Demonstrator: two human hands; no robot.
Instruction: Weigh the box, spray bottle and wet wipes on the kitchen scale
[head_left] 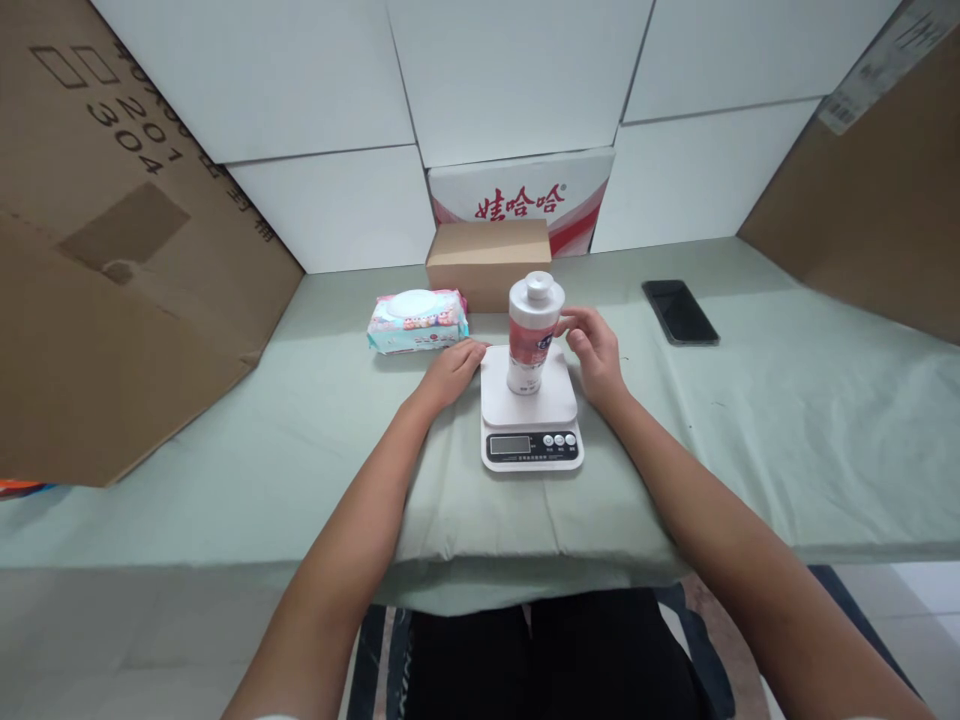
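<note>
A white bottle point(531, 332) with a pink label and a white cap stands upright on the platform of a small white kitchen scale point(531, 410). My right hand point(595, 354) is at the bottle's right side, fingertips touching it around the label. My left hand point(453, 370) rests flat on the green cloth by the scale's left edge, fingers pointing at the platform and holding nothing. The scale's display and three buttons face me.
A pack of wet wipes point(417, 321) lies left of the scale, a brown cardboard box point(488, 262) behind it, and a black phone point(679, 311) to the right. Large cardboard sheets point(112, 260) lean at both sides. The table's front edge point(525, 575) is near my lap.
</note>
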